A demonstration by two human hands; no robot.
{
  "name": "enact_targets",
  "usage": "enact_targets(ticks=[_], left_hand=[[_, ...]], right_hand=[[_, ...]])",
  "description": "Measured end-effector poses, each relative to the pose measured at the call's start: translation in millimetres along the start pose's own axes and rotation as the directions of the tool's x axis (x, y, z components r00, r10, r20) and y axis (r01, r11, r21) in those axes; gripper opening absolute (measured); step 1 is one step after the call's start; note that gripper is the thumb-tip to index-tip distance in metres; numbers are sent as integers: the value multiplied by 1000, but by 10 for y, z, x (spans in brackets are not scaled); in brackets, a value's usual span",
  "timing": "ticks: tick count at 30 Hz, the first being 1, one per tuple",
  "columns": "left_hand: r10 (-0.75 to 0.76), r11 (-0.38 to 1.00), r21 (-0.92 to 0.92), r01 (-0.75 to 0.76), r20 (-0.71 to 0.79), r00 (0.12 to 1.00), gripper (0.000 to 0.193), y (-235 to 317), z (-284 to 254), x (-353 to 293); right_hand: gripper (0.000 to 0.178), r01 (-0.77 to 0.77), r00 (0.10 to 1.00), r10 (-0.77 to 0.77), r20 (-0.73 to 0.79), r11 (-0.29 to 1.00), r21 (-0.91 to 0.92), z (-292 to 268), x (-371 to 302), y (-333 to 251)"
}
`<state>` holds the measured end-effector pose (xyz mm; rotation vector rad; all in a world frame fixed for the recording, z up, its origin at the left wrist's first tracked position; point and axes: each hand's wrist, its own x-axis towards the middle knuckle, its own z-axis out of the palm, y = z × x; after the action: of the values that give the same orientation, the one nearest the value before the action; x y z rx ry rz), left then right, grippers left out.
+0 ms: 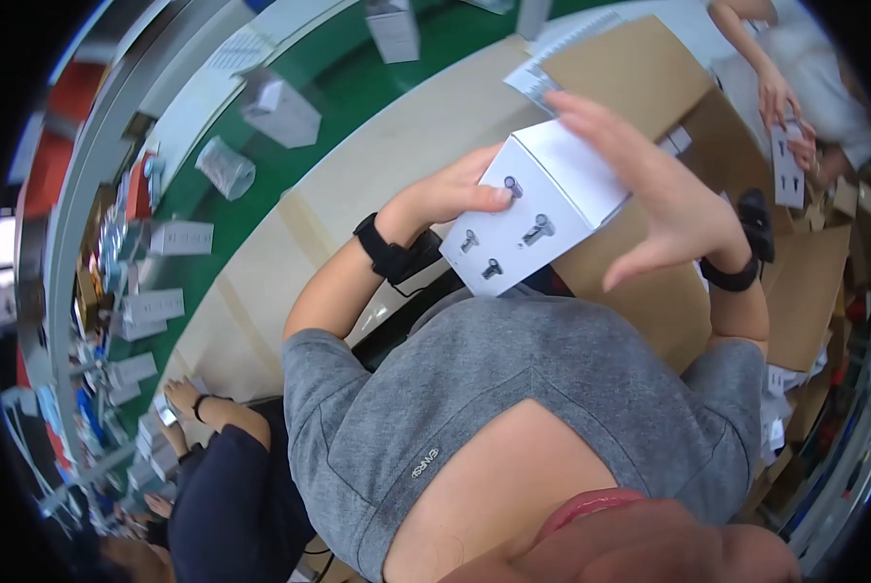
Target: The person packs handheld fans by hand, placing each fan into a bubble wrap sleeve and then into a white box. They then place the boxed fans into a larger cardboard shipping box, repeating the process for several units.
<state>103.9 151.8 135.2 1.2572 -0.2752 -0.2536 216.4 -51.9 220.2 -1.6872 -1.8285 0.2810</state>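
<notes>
A white cardboard box (528, 238) printed with several small pictures of a grey device is held tilted in front of my chest. My left hand (469, 189) grips its left side, the thumb lying on the printed face. Over the box's right end hovers my right hand (654, 185), fingers spread and thumb apart, slightly blurred. Whether its fingertips touch the box I cannot make out. Both wrists carry black bands. Just right of and below the box stands a large open brown carton (639, 301), with white boxes partly visible inside.
A green conveyor belt (260, 185) curves along the left with several white boxes and a clear plastic-wrapped item (225, 168). A pale worktop (358, 146) borders it. Co-workers' hands hold a white box (787, 165) at upper right; another person (226, 476) works at lower left.
</notes>
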Motion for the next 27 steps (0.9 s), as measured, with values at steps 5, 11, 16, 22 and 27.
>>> enact_targets(ticks=[5, 11, 16, 22, 27], left_hand=[[179, 952, 285, -114, -213, 960, 81, 4, -429, -567], [496, 693, 720, 39, -514, 700, 84, -111, -262, -1012], [205, 893, 449, -2, -405, 891, 86, -235, -443, -1233], [-4, 975, 218, 47, -194, 981, 85, -541, -487, -897], [-28, 978, 194, 73, -225, 974, 82, -763, -430, -603]], right_hand=[[78, -67, 997, 68, 47, 998, -21, 396, 680, -84], [66, -210, 974, 218, 63, 972, -109, 840, 1129, -202], [52, -8, 975, 21, 220, 998, -62, 868, 1150, -214], [45, 66, 918, -77, 390, 997, 42, 832, 992, 86], [45, -214, 889, 77, 451, 941, 262, 793, 729, 506]])
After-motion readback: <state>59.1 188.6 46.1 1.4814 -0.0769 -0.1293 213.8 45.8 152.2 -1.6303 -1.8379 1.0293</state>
